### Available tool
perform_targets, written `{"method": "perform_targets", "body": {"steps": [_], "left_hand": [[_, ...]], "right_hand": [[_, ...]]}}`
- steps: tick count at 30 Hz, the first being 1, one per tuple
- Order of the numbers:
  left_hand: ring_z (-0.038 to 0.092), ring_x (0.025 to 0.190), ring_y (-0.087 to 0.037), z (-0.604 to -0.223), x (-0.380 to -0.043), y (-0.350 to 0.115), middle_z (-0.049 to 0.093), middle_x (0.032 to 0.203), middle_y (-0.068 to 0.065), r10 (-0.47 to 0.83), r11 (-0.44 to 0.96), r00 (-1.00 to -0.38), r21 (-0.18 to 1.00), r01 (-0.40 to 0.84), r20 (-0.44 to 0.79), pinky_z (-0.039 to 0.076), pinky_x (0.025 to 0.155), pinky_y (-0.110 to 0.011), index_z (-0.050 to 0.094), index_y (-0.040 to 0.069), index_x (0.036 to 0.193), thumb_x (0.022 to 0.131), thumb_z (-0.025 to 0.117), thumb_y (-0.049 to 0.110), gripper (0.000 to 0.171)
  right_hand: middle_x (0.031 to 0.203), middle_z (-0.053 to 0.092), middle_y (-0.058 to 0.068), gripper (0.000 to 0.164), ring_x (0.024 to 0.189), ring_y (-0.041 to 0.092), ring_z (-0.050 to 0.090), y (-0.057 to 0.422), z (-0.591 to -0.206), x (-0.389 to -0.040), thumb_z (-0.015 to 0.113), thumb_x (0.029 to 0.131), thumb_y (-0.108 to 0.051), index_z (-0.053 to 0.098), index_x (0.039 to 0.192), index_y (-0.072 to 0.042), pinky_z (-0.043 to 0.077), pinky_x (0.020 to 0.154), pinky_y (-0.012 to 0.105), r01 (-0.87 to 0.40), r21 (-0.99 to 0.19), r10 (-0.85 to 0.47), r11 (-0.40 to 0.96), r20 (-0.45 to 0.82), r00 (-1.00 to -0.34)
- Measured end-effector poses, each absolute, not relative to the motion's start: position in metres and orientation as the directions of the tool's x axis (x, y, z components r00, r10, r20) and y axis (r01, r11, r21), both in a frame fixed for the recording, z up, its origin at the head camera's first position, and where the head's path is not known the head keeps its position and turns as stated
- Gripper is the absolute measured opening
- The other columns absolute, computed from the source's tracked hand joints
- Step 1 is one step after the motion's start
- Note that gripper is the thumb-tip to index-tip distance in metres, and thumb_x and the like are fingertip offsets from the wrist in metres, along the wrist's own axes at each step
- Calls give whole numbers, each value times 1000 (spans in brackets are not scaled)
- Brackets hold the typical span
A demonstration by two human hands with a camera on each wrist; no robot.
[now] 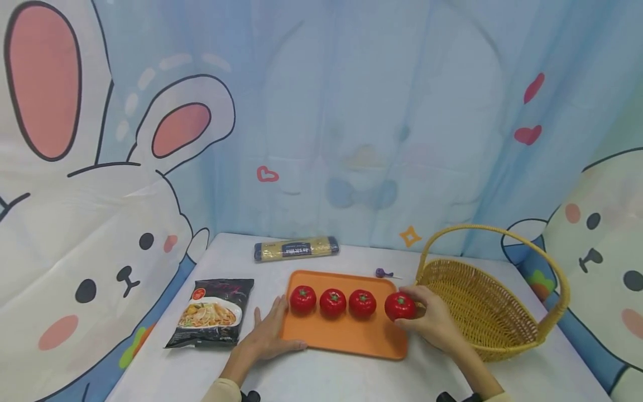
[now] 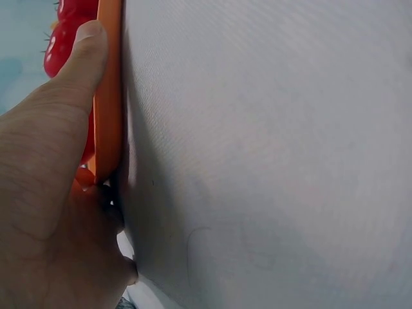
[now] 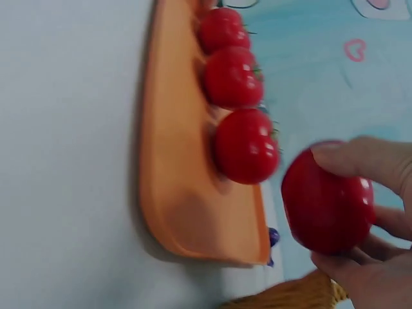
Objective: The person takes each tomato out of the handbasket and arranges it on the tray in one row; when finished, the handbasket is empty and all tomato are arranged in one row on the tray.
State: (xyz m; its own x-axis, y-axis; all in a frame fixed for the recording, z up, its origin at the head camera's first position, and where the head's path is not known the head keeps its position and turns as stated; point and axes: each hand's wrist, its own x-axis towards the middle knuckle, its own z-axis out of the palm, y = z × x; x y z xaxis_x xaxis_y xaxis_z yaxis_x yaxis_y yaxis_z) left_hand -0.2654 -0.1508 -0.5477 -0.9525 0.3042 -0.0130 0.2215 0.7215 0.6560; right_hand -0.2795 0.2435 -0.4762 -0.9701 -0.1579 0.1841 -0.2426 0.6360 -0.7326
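Observation:
My right hand (image 1: 433,317) holds a red tomato (image 1: 399,306) between thumb and fingers, over the right end of an orange tray (image 1: 346,341). In the right wrist view that tomato (image 3: 327,201) is raised above the tray, apart from the others. Three more tomatoes, a left one (image 1: 303,300), a middle one (image 1: 332,303) and a right one (image 1: 362,304), sit in a row on the tray. My left hand (image 1: 268,334) rests against the tray's left end with fingers extended; in the left wrist view its thumb (image 2: 80,61) lies along the tray's side (image 2: 109,122).
A yellow wicker basket (image 1: 472,301) with a tall handle stands right of the tray. Left lies a black noodle packet (image 1: 213,312). Behind are a yellow and blue roll (image 1: 296,249) and a small purple item (image 1: 384,273). A printed curtain (image 1: 351,111) backs the white table.

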Motion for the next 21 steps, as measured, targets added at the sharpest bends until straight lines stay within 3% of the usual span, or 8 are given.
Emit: {"method": "perform_targets", "body": {"steps": [6,11,21], "left_hand": [[15,164,-47,-550,-267,-151,24,174,-31,313,707,-950,667,234,1,-10,124,-78,20,-4,168,85,86,61,125],[16,163,-48,-553,-267,-150,25,173,-32,318,702,-948,669,244,13,-10,123,-79,20,-5,168,85,86,61,125],[16,165,-44,-548,-264,-150,26,174,-29,302,723,-953,652,226,-5,-8,124,-79,19,-5,169,85,88,57,124]], "right_hand": [[136,59,30,76,127,50,61,220,-500,-277,93,80,-2,56,144,13,52,108,66,-282,-605,-87,745,331,-940],[140,53,28,76,132,50,58,215,-517,-281,90,79,8,53,145,16,49,111,64,-348,-542,-111,765,422,-900],[142,51,26,75,133,46,58,217,-536,-294,88,81,11,53,146,15,49,113,62,-403,-472,-151,784,485,-862]]}}
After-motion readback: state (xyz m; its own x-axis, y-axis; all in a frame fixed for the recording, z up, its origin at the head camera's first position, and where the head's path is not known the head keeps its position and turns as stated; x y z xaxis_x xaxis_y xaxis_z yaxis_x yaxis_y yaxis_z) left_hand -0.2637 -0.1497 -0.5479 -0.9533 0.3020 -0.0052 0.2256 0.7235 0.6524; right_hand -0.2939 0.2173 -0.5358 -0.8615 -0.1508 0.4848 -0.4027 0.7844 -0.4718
